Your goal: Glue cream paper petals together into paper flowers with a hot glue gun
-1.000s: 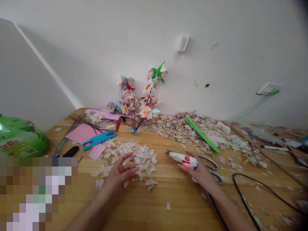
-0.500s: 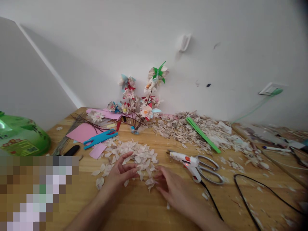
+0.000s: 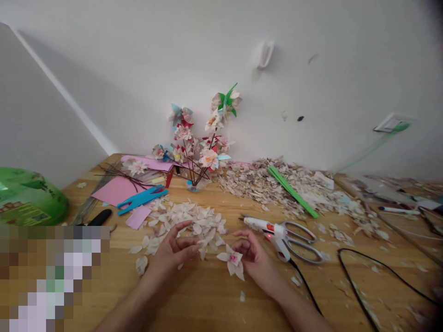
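My right hand [image 3: 254,258] pinches a small paper flower [image 3: 233,259] with pale petals and a pink centre, its face turned toward me. My left hand [image 3: 178,249] is at the near edge of a spread of loose whitish petals [image 3: 194,216], thumb and fingers curved but apart. Nothing shows between them. Right of my right hand lies a white hot glue gun [image 3: 273,235] with a small red light, resting across grey-handled scissors [image 3: 301,242].
Finished flower stems [image 3: 197,170] stand at the back. Behind the scissors is a large heap of scraps [image 3: 249,180] with green strips [image 3: 292,191] on it. Blue strips [image 3: 141,198], pink paper [image 3: 112,190] and a green plastic package [image 3: 31,196] lie left. A black cord [image 3: 349,272] loops right.
The pink-centred flower has come into clear view in my right hand, its face turned toward me. My right hand has turned and risen slightly. My left hand has barely moved.
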The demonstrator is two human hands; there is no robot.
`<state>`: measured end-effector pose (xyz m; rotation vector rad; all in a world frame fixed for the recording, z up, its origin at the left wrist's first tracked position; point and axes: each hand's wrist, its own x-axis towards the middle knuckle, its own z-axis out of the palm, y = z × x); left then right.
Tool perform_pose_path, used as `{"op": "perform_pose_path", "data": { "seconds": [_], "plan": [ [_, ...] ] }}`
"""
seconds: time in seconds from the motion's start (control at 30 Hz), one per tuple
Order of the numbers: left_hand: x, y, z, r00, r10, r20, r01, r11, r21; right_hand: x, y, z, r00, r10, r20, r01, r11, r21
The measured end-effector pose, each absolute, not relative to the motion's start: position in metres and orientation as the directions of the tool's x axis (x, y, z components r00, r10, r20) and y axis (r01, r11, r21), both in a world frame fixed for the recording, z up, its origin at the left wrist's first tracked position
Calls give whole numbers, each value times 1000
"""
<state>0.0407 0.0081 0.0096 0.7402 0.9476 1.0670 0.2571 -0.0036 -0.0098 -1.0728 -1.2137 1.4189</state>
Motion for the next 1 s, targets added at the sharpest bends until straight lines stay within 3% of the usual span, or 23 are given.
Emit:
{"op": "perform_pose_path", "data": {
  "seconds": [0.23, 0.37, 0.47, 0.57, 0.67, 0.73, 1.0],
  "plan": [
    [42, 8, 3, 170, 949, -266, -391, 312, 866, 256, -5, -11, -163, 985, -63, -106, -81, -991],
    [42, 9, 6, 170, 949, -265, -367, 310, 877, 258, -9, -10, -208, 977, -38, 11, -36, -999],
    [45, 4, 11, 147, 981, -130, -299, 169, 939, 260, -14, -5, -237, 971, 31, 184, 76, -980],
    [49, -7, 15, 111, 982, 155, -52, -150, 987, 261, -19, 3, -279, 956, 87, 382, 194, -904],
    [52, -16, 19, 273, 871, 409, 240, -473, 848, 262, -22, 10, -343, 931, 121, 523, 296, -799],
    [53, -18, 20, 403, 775, 488, 329, -620, 713, 263, -23, 11, -371, 917, 145, 579, 351, -736],
    [52, -23, 14, 641, 598, 482, 455, -801, 388, 264, -27, 10, -422, 882, 208, 605, 445, -661]
  ]
}}
